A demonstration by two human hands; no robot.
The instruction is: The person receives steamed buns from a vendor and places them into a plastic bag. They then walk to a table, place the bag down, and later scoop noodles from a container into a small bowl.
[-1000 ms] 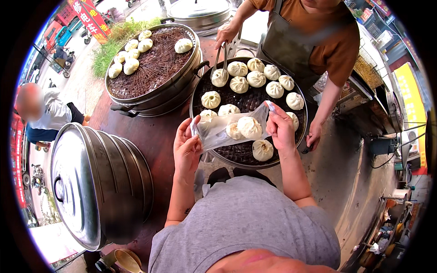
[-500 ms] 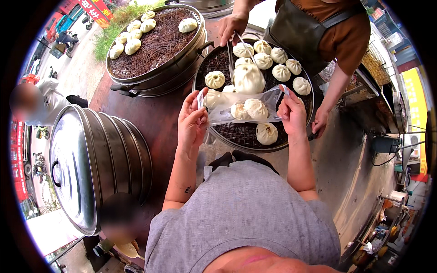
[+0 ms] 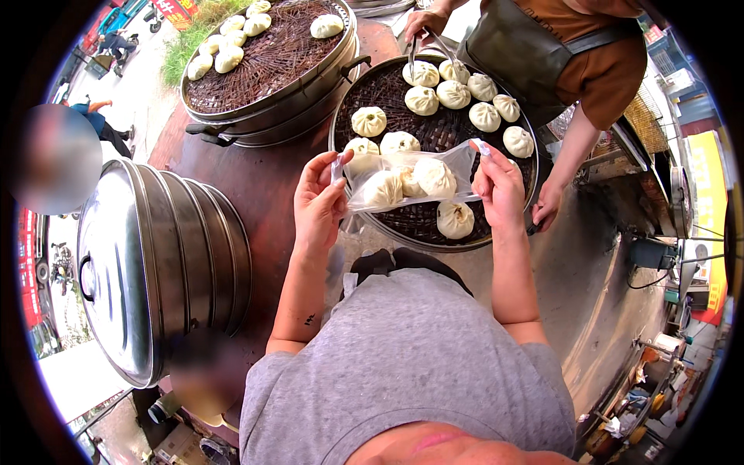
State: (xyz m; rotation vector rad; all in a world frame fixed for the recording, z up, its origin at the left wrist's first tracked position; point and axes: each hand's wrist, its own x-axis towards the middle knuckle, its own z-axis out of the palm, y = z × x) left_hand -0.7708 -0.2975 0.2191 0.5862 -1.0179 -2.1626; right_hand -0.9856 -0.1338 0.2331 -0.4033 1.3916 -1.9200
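While your left hand [image 3: 322, 198] and right hand [image 3: 500, 186] pinch opposite edges of the bag [image 3: 459, 165], forearms [image 3: 301, 283] reaching forward, it sags above the tray [image 3: 372, 89], three buns [image 3: 435, 178] inside; steamers [image 3: 182, 248] stand on the brown table [image 3: 267, 182], with floor [image 3: 570, 291] rightward.

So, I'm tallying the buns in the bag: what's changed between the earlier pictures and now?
A third bun has joined the two in the bag; the co-worker's tongs carried it from the tray, let go, and withdrew to another bun at the tray's far side. The left hand and right hand still hold the bag by its ends.
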